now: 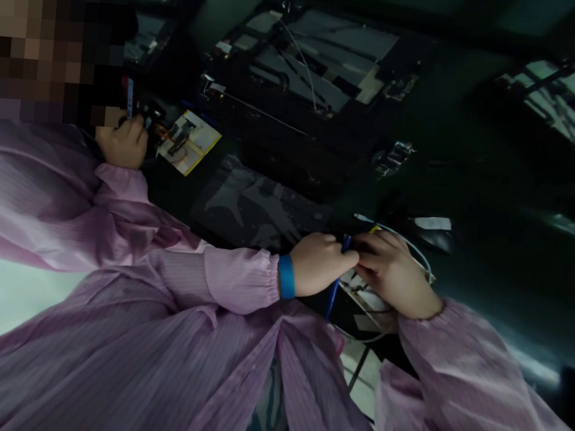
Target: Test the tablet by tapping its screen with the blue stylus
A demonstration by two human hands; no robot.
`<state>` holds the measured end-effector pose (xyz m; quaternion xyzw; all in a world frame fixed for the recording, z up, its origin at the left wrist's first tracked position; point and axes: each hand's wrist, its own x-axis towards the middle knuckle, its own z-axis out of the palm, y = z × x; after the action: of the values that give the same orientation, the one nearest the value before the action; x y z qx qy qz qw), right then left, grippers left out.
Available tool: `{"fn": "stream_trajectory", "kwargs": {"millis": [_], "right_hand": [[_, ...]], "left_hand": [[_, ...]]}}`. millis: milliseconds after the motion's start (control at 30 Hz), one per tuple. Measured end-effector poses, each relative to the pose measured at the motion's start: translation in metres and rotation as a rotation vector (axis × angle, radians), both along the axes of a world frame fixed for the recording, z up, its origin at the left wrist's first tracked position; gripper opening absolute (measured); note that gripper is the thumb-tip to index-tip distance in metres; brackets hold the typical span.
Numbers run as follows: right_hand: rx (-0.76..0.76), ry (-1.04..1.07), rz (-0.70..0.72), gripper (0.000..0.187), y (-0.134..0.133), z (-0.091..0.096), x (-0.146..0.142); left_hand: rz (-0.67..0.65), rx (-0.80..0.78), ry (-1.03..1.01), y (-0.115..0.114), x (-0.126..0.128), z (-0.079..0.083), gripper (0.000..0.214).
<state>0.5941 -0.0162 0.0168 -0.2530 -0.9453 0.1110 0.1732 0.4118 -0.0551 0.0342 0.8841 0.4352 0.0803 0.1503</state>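
Dim worktop is showing a panel at its near edge, left hand pinching a blue stick between fingers, right hand curling over the panel, its pinch hidden, steady support and light pressure probably serving best.

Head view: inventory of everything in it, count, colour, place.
Black-framed units: at least 3, black and grey, top centre, top right, top left
Metal part: 1, silvery, below the centre unit
Card: 1, whitish, yellow-edged, by the co-worker's hand
Film: 1, dark, glossy, mid-table
Labelled object: 1, black, white label, beyond the right hand
Cable: at least 1, white, around the right hand
Board: 1, whitish, under the right hand
Blue tool: 1, blue, in the left hand
Table: 1, dark, beneath
Co-worker's hand: 1, pink sleeve, left
Wristband: 1, blue, left wrist
Gown: 1, pinkish purple, bottom
Own hands: 2, bare, centre right
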Motion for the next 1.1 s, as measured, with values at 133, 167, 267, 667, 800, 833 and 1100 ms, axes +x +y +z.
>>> {"fn": "stream_trajectory", "kwargs": {"millis": [133, 167, 267, 667, 800, 833, 1100], "right_hand": [[-0.041, 0.053, 0.005, 0.023, 0.002, -0.002, 0.003], [-0.053, 0.057, 0.008, 0.022, 0.002, -0.003, 0.003], [-0.066, 0.037, 0.007, 0.023, 0.003, -0.004, 0.004], [-0.055, 0.056, 0.049, 0.021, 0.008, -0.008, 0.004], [-0.045, 0.075, 0.047, 0.023, 0.007, -0.009, 0.003], [-0.038, 0.072, 0.043, 0.024, 0.007, -0.009, 0.003], [-0.042, 0.065, 0.035, 0.024, 0.006, -0.014, 0.003]], "left_hand": [[0.018, -0.02, -0.002, 0.001, 0.001, 0.002, 0.013], [0.02, -0.024, -0.008, 0.001, 0.001, 0.002, 0.013], [0.036, -0.021, -0.018, 0.001, 0.002, 0.001, 0.013], [0.044, -0.078, 0.01, 0.0, 0.006, 0.003, 0.019], [0.054, -0.117, 0.041, -0.001, 0.008, 0.003, 0.016], [0.055, -0.117, 0.053, -0.001, 0.009, 0.003, 0.016], [0.041, -0.12, 0.117, 0.0, 0.009, 0.005, 0.015]]}}
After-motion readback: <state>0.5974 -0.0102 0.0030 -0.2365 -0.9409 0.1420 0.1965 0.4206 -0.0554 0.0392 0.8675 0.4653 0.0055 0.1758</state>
